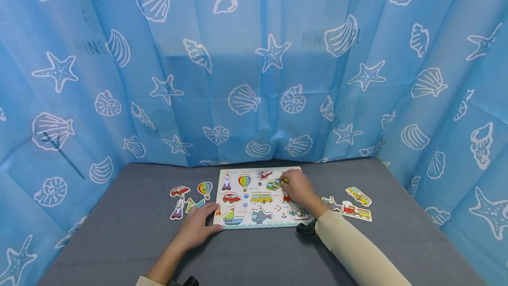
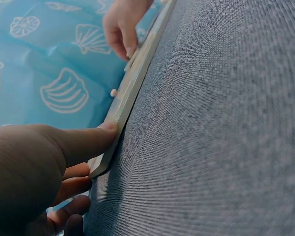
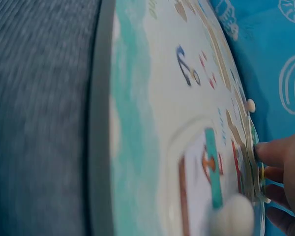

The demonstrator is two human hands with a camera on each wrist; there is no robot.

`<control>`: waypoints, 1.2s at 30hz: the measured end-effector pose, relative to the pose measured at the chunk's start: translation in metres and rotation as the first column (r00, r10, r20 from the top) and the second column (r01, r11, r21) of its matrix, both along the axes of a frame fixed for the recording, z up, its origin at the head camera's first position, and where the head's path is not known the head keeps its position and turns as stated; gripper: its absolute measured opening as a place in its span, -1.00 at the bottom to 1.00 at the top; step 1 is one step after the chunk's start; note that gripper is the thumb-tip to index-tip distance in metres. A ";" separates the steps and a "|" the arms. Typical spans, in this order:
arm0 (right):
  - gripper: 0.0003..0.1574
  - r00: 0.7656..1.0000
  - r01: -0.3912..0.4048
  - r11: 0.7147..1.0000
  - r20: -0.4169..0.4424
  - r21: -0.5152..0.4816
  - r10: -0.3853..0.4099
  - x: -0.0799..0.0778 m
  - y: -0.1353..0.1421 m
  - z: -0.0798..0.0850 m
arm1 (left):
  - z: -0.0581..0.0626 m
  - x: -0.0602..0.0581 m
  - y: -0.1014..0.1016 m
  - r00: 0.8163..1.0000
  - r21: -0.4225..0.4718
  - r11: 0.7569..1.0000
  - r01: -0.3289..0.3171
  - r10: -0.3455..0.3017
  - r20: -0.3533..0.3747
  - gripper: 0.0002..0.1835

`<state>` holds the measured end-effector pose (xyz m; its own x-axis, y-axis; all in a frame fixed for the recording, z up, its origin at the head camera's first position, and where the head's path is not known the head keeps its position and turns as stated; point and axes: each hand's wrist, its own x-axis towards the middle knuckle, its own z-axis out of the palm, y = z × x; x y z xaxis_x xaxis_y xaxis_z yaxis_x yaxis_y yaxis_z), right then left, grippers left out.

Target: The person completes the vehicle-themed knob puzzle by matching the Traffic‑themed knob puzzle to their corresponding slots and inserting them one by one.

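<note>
A wooden puzzle board [image 1: 244,208] with printed vehicles lies on the grey table. My left hand [image 1: 198,225] rests at its near left corner, the thumb against the near edge and the fingers along the left side. Over the upper right part of the board, my right hand [image 1: 299,187] pinches a green vehicle puzzle piece [image 1: 274,184], partly hidden by the fingers. In the right wrist view, the fingertips [image 3: 265,151] touch a piece low against the board. A ship piece [image 1: 299,214] with a pale knob [image 3: 234,216] sits near the board's lower right corner.
Left of the board lie a red car piece [image 1: 180,191], a balloon piece [image 1: 205,189], a rocket piece [image 1: 178,208] and a sailboat piece [image 1: 194,204]. To the right are a yellow bus piece [image 1: 358,196] and a train piece [image 1: 356,212]. A blue shell-print curtain [image 1: 246,78] hangs behind.
</note>
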<state>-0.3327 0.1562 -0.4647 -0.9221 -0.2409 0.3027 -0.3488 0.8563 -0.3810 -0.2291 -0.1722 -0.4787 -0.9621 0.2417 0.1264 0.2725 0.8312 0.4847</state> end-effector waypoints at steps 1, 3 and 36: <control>-0.91 1.000 -0.008 1.000 -0.002 -0.003 0.008 0.000 -0.002 0.000 | 0.001 0.001 0.000 1.000 0.000 1.000 -0.001 0.001 0.002 -0.32; -0.91 1.000 -0.023 1.000 0.004 -0.008 0.023 0.000 -0.005 0.001 | 0.002 0.002 0.001 1.000 0.002 1.000 -0.002 0.002 0.008 -0.32; -0.89 0.999 -0.035 0.999 0.042 0.022 0.034 -0.001 -0.023 0.000 | 0.002 0.002 0.000 1.000 0.033 0.999 0.014 -0.013 -0.019 -0.32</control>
